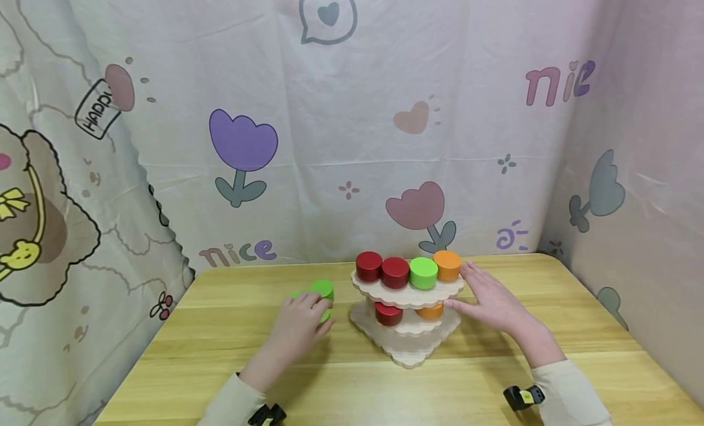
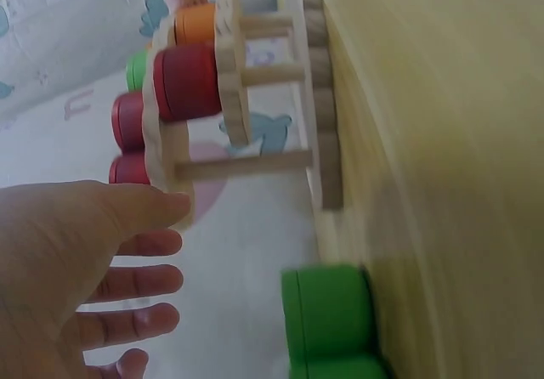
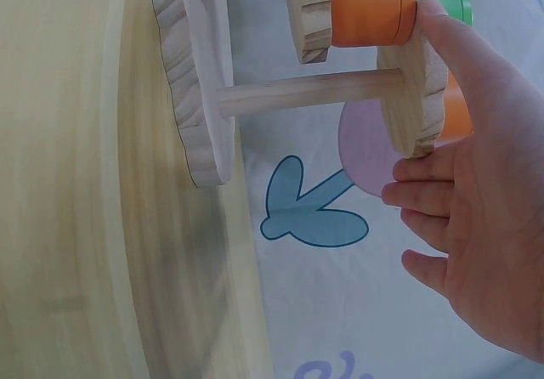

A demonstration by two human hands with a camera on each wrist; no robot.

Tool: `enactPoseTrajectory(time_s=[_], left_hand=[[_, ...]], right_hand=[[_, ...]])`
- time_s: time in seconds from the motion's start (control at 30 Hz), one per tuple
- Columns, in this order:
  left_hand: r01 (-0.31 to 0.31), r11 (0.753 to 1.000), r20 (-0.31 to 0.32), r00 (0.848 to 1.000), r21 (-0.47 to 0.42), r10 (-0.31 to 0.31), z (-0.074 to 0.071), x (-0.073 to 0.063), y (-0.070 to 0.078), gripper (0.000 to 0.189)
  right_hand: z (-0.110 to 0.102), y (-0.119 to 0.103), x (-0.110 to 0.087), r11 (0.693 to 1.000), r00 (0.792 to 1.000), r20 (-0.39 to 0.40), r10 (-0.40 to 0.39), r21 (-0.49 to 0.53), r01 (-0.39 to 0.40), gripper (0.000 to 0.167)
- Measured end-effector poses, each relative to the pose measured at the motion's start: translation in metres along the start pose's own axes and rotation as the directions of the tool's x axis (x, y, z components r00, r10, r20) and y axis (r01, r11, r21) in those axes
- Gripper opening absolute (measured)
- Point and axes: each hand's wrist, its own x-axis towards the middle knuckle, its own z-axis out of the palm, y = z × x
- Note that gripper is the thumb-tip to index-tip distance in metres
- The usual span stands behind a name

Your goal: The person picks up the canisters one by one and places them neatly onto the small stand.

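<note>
A three-level wooden stand [image 1: 408,356] with scalloped edges is on the table. Its top level carries two dark red cylinders [image 1: 369,266], a light green cylinder [image 1: 423,273] and an orange cylinder [image 1: 447,265]. On the middle level sit another dark red cylinder [image 2: 189,82] and an orange one [image 3: 371,7]. My left hand [image 1: 299,321] hovers over green cylinders [image 2: 330,313] left of the stand; its fingers hold nothing in the left wrist view. My right hand [image 1: 497,304] rests against the top level's right edge, thumb in front and fingers nearly straight.
The wooden table [image 1: 231,328] ends at a printed cloth [image 1: 330,108] hanging close behind it. More cloth hangs along the left and right sides. Each sleeve bears a small black wrist camera [image 1: 524,397].
</note>
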Motion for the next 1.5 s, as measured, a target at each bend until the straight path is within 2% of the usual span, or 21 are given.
enactPoseTrajectory(time_s=[0.2, 0.43, 0.53, 0.63, 0.83, 1.03, 1.2, 1.5], left_hand=[[0.072, 0.997, 0.075, 0.995, 0.006, -0.072, -0.010, -0.018, -0.018, 0.032], [0.081, 0.996, 0.117, 0.990, 0.031, -0.085, -0.012, -0.030, -0.042, 0.040], [0.107, 0.994, 0.150, 0.983, 0.028, -0.110, -0.010, -0.033, -0.050, 0.042], [0.146, 0.989, 0.208, 0.967, 0.023, -0.147, -0.008, -0.035, -0.056, 0.048], [0.211, 0.977, 0.322, 0.923, 0.032, -0.210, -0.007, -0.037, -0.063, 0.059], [0.261, 0.965, 0.383, 0.889, 0.023, -0.250, -0.007, -0.041, -0.068, 0.067], [0.280, 0.960, 0.408, 0.874, 0.019, -0.263, -0.005, -0.044, -0.072, 0.068], [0.281, 0.960, 0.431, 0.865, 0.004, -0.256, -0.003, -0.044, -0.074, 0.066]], right_hand=[[0.001, 0.000, 0.001, 1.000, 1.000, -0.004, -0.005, -0.009, 0.005, 0.097], [0.001, -0.001, 0.000, 1.000, 1.000, -0.008, 0.004, 0.004, -0.004, 0.098], [0.000, -0.001, -0.001, 1.000, 1.000, -0.014, -0.004, 0.008, 0.004, 0.097], [-0.001, -0.002, -0.003, 1.000, 1.000, -0.021, -0.010, 0.012, 0.010, 0.096], [-0.002, -0.003, -0.002, 1.000, 1.000, -0.026, -0.013, 0.009, 0.013, 0.095], [0.000, -0.002, -0.001, 1.000, 1.000, -0.021, -0.009, 0.012, 0.009, 0.097], [0.002, 0.000, 0.000, 1.000, 1.000, -0.009, -0.003, 0.012, 0.003, 0.098], [0.003, 0.001, 0.002, 1.000, 1.000, -0.009, -0.007, 0.014, 0.007, 0.098]])
